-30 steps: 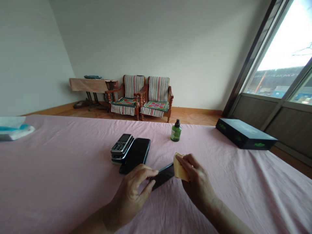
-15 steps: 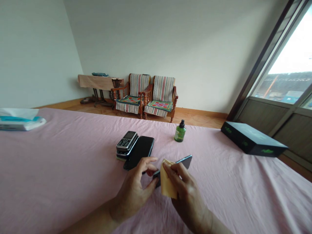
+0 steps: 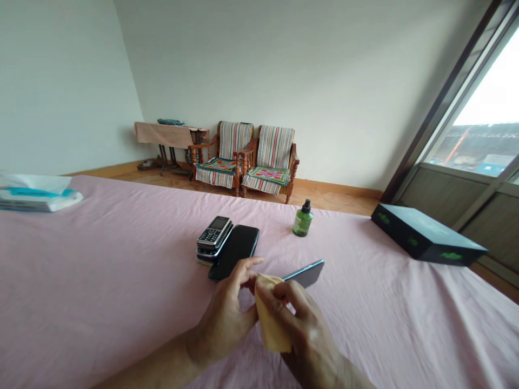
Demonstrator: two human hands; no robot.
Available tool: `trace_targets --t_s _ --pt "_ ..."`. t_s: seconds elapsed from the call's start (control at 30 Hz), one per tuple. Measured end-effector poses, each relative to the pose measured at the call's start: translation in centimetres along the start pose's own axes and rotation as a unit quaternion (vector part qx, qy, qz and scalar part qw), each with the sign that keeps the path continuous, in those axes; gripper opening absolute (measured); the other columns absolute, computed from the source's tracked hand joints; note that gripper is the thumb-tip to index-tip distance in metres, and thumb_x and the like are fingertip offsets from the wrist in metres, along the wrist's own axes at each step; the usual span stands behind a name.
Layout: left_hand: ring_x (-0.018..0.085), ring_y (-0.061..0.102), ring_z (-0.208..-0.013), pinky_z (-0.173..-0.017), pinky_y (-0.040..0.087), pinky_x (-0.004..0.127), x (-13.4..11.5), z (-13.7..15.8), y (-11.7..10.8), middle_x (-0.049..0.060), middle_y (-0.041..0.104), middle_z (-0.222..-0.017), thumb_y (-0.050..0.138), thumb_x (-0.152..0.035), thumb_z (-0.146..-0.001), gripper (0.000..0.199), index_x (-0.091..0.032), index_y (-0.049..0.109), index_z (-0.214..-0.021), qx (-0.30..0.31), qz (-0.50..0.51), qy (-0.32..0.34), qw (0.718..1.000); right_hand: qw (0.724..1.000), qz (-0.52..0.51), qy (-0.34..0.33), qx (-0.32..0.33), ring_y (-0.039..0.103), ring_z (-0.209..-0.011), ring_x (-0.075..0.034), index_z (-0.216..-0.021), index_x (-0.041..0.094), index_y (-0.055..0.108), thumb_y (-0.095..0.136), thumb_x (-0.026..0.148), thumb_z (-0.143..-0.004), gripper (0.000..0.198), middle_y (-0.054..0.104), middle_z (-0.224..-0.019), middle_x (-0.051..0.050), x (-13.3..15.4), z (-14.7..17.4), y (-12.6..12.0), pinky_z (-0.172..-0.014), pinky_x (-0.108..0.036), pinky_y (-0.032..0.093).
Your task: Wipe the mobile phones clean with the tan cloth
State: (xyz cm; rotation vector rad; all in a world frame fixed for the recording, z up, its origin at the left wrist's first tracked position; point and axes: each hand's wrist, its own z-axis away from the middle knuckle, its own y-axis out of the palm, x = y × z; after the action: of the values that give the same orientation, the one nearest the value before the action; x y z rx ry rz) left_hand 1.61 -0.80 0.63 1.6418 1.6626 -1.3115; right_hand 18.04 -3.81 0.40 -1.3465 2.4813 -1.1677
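Note:
My left hand (image 3: 227, 308) grips the near end of a slim smartphone (image 3: 306, 274), tilted on its long edge above the pink cloth. That end of the phone is hidden behind my fingers and the wiping cloth. Pinched in my right hand (image 3: 306, 319) is a folded yellow cloth (image 3: 272, 324), pressed against the phone near my left fingertips. Just beyond my left hand, a black smartphone (image 3: 237, 248) lies flat. Beside it on the left is a stack of phones, with a silver keypad phone (image 3: 215, 232) on top.
A green spray bottle (image 3: 303, 219) with a black cap stands past the phone. On the right lies a black box (image 3: 425, 235); a pack of tissues (image 3: 40, 194) sits at the far left. Two wooden armchairs (image 3: 267, 154) stand by the wall beyond the pink-covered surface (image 3: 121, 270).
My right hand has slid the yellow cloth left along the phone to its near end, by my left fingers. The view has shifted slightly.

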Motion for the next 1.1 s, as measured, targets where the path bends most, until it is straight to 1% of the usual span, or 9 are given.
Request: trace_targets --t_s 0.17,0.27,0.33,0.43,0.57,0.63,0.73,1.0,1.1 --pt "0.016 0.067 -0.092 -0.085 0.052 0.026 -0.1 0.1 -0.1 0.001 0.068 -0.099 0.064 -0.006 -0.077 0.059 -0.026 0.041 -0.127 0.009 -0.003 0.001 1.0 0.999 0.033 -0.014 0.027 0.057 -0.079 -0.025 -0.146 0.024 0.031 0.046 0.003 -0.082 0.069 0.058 -0.094 -0.009 0.2 -0.1 -0.1 -0.065 -0.039 0.055" --pt "0.017 0.067 -0.093 -0.085 0.052 0.027 -0.1 0.0 -0.1 0.002 0.068 -0.1 0.063 -0.008 -0.079 0.054 -0.025 0.042 -0.126 0.005 -0.012 0.004 1.0 0.999 0.029 -0.009 0.025 0.057 -0.081 -0.025 -0.146 0.024 0.032 0.048 0.004 -0.082 0.068 0.059 -0.094 -0.009 0.1 0.1 0.0 -0.066 -0.038 0.055" --pt "0.016 0.067 -0.089 -0.083 0.053 0.027 0.0 -0.1 0.0 0.001 0.067 -0.096 0.062 -0.011 -0.08 0.049 -0.024 0.045 -0.125 -0.004 -0.022 0.012 1.0 0.999 0.026 0.003 0.018 0.057 -0.083 -0.025 -0.144 0.023 0.034 0.049 0.004 -0.082 0.067 0.058 -0.096 -0.01 -0.3 0.3 0.0 -0.067 -0.038 0.055" --pt "0.015 0.066 -0.082 -0.08 0.053 0.027 0.1 -0.2 0.0 -0.001 0.066 -0.087 0.06 -0.009 -0.079 0.046 -0.023 0.048 -0.121 -0.014 -0.041 0.029 0.999 0.999 0.026 0.029 -0.007 0.057 -0.088 -0.025 -0.14 0.022 0.041 0.046 -0.001 -0.079 0.065 0.056 -0.1 -0.01 -1.4 0.6 -0.4 -0.07 -0.037 0.055" --pt "0.015 0.065 -0.083 -0.079 0.052 0.026 0.0 -0.3 -0.2 0.0 0.067 -0.093 0.06 -0.005 -0.075 0.038 -0.022 0.059 -0.108 -0.017 -0.09 0.052 0.994 0.996 0.029 0.073 -0.036 0.058 -0.09 -0.023 -0.136 0.021 0.047 0.042 -0.004 -0.075 0.066 0.055 -0.101 -0.01 -3.5 1.0 -1.2 -0.074 -0.035 0.054" --pt "0.014 0.064 -0.079 -0.076 0.051 0.025 -0.2 -0.4 -0.3 0.0 0.066 -0.089 0.06 -0.004 -0.075 0.031 -0.021 0.062 -0.101 -0.016 -0.113 0.07 0.991 0.994 0.029 0.095 -0.045 0.058 -0.09 -0.022 -0.133 0.021 0.05 0.041 -0.004 -0.075 0.064 0.055 -0.1 -0.01 -4.4 1.1 -1.6 -0.075 -0.035 0.053" --pt "0.013 0.062 -0.076 -0.074 0.05 0.024 -0.2 -0.5 -0.4 -0.001 0.065 -0.084 0.06 -0.004 -0.076 0.028 -0.02 0.063 -0.099 -0.017 -0.125 0.103 0.987 0.991 0.031 0.119 -0.053 0.058 -0.092 -0.023 -0.13 0.018 0.054 0.042 -0.002 -0.074 0.06 0.055 -0.101 -0.01 -5.6 1.3 -2.0 -0.077 -0.036 0.052" --pt "0.013 0.062 -0.077 -0.074 0.05 0.024 0.0 -0.5 -0.4 0.0 0.065 -0.086 0.059 -0.004 -0.079 0.028 -0.02 0.061 -0.102 -0.011 -0.128 0.131 0.983 0.975 0.086 0.191 -0.069 0.058 -0.075 -0.019 -0.121 0.013 0.062 0.046 0.007 -0.077 0.048 0.056 -0.087 -0.008 -7.7 1.3 -3.1 -0.064 -0.03 0.049" --pt "0.012 0.063 -0.078 -0.075 0.05 0.023 0.1 -0.4 -0.4 -0.001 0.064 -0.086 0.059 -0.004 -0.079 0.029 -0.021 0.061 -0.103 -0.012 -0.131 0.135 0.982 0.966 0.1 0.226 -0.077 0.058 -0.068 -0.018 -0.113 0.013 0.067 0.047 0.011 -0.078 0.04 0.056 -0.081 -0.006 -8.5 1.4 -4.0 -0.06 -0.029 0.047"
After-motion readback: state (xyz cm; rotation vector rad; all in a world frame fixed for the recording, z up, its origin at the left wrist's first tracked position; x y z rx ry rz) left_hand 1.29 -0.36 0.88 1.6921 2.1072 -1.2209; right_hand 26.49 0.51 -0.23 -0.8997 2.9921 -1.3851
